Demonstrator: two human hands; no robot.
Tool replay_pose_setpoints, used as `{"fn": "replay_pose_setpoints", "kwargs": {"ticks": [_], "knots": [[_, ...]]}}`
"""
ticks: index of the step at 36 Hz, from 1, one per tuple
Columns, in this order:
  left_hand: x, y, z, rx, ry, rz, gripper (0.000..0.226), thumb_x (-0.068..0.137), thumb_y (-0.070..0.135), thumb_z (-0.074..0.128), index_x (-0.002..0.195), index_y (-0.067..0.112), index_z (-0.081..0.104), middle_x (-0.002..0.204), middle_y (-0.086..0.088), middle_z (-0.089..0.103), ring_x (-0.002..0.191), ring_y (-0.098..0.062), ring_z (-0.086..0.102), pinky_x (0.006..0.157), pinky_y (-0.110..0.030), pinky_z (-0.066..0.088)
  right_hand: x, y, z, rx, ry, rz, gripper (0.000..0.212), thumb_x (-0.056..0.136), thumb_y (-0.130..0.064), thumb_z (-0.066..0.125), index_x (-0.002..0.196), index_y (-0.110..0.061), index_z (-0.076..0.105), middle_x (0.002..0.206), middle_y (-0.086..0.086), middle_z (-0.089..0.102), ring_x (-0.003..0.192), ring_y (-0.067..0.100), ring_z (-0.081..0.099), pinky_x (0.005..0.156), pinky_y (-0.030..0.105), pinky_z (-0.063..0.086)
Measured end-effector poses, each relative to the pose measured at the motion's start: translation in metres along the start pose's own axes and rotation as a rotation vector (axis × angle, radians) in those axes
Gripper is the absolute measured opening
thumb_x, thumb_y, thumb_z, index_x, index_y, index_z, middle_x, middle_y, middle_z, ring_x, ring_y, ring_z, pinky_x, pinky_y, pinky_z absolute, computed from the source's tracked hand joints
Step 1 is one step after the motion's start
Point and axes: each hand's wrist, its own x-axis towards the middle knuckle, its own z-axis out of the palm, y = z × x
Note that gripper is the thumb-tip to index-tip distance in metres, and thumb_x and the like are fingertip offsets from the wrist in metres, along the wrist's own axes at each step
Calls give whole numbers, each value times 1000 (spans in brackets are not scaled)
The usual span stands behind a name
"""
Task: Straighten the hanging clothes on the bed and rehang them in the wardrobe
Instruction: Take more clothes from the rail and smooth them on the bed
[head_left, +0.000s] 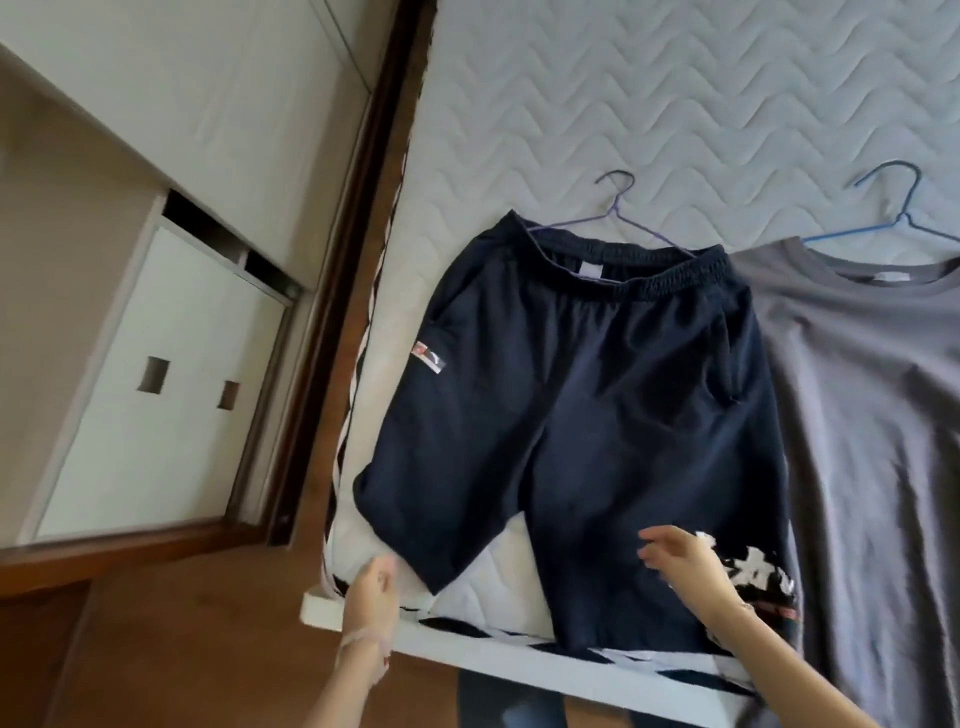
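Smoothing the dark navy elastic-waisted shorts (571, 389), flat on the white quilted mattress (675, 104) on a purple wire hanger (612, 210), I had my right hand (675, 560) spread open over one hem. My left hand (371, 582) sat at the other, grip too blurred to tell; next, I reckoned, take the hanger's hook.

Navy shorts (571, 389) lie flat on a quilted white mattress (675, 104), waistband on a purple wire hanger (618, 208); a grey T-shirt (872, 389) on a blue hanger (904, 213) touches them.
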Motion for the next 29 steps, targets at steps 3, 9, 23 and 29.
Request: {"fn": "replay_pose_setpoints", "kwargs": {"ticks": [3,9,23,29], "knots": [[23,3,-22,-52,55,-4,32,108,2,41,132,-1,62,139,-21,63,132,-39,56,109,-43,47,-4,-13,35,20,-25,42,24,86,3,50,98,-11,64,78,2,69,72,14,61,63,20,44],[83,13,-51,-206,-69,-20,38,111,14,42,144,3,55,147,-16,58,138,-39,51,119,-47,40,-17,-34,112,125,-112,133,15,88,-8,53,93,-15,65,85,6,69,78,18,60,72,29,48],[135,44,-51,-876,-528,-231,54,108,47,45,151,14,52,157,-7,54,135,-29,54,114,-42,41,-14,-81,200,683,-18,262,8,91,-15,59,94,-9,63,93,4,68,84,14,62,91,34,51],[137,39,-57,-952,-327,-149,33,106,14,57,137,5,59,150,-16,57,136,-33,56,112,-42,44,-18,-75,193,776,39,220,22,97,-12,46,116,-5,53,110,10,63,92,18,63,81,30,51]]}}
